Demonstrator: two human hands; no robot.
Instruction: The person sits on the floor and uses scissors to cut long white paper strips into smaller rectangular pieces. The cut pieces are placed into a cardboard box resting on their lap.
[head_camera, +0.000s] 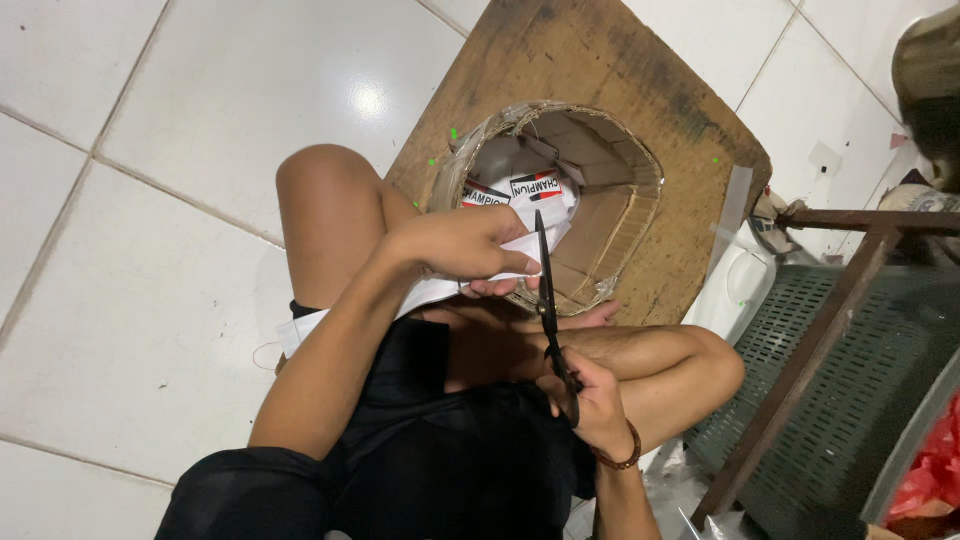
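Note:
My left hand grips a white strip of paper or card that runs from my thigh up to the rim of a rounded cardboard container. My right hand is closed on the handles of black scissors, whose blades point up along the edge of the white strip, just past my left fingers. Inside the container lie white printed paper pieces. I sit cross-legged in black clothes, with a brown bead bracelet on my right wrist.
A worn wooden board lies on the white tiled floor under the container. To the right stand a brown wooden frame, a green slatted plastic crate and a red plastic bag.

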